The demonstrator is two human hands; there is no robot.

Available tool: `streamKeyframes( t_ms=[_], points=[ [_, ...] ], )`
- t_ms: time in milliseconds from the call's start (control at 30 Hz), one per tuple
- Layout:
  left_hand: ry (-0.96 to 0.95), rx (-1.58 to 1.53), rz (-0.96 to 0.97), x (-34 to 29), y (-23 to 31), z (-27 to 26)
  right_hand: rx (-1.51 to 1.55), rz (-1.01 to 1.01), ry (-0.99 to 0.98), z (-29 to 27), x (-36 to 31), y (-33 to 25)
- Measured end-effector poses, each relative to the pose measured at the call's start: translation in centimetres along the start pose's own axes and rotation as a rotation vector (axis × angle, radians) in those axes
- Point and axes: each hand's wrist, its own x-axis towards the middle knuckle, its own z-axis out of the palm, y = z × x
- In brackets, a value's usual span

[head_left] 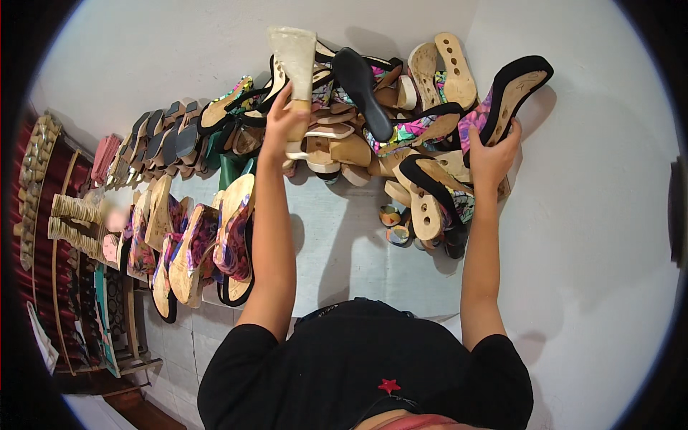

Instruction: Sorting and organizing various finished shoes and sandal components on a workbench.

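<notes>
While the left hand (283,122) grips a pale wedge sandal (295,68) above the shoe pile (373,143), right hand (493,154) fingers clasp a black-edged floral wedge sandal (505,100) beside it

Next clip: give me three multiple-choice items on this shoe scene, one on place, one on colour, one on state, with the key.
1. Where does the big heap of sandals lie?
A. against the wall
B. on a chair
C. in a box

2. What colour is the rim of the sandal in the right hand?
A. white
B. black
C. red

3. What is the left hand doing?
A. resting flat on the floor
B. hanging free
C. gripping a pale sole

Key: 1 A, the heap leans on the white wall. 2 B, a black edge frames its tan footbed. 3 C, the fingers close around the upright sole.
</notes>
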Motion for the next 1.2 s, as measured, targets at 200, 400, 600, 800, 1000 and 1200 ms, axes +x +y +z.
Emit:
streamKeyframes(
  t_ms=[200,400,600,800,1000,1200],
  points=[
    [-0.298,-0.448,-0.055,-1.1,-1.1,-0.4,0.147,-0.040,-0.051,0.1,-1.2,0.4],
    [-0.307,-0.416,-0.092,-4.3,-2.5,-1.0,0.401,-0.040,-0.121,-0.5,-1.8,-1.7],
    [-0.128,-0.131,0.017,-10.6,0.5,-1.1,0.515,-0.187,-0.548,-3.1,-1.7,-6.2],
    [0.073,-0.064,0.161,-18.7,6.2,-3.6,0.446,-0.781,-0.763,-2.5,-5.4,-10.3],
    [0.155,0.127,0.105,-24.6,6.8,-2.8,0.525,-1.178,-1.115,2.2,-19.8,-9.4],
    [0.194,0.124,-0.004,-28.9,1.5,-1.5,0.562,-1.279,-1.078,2.4,-28.6,-6.6]
  ],
)
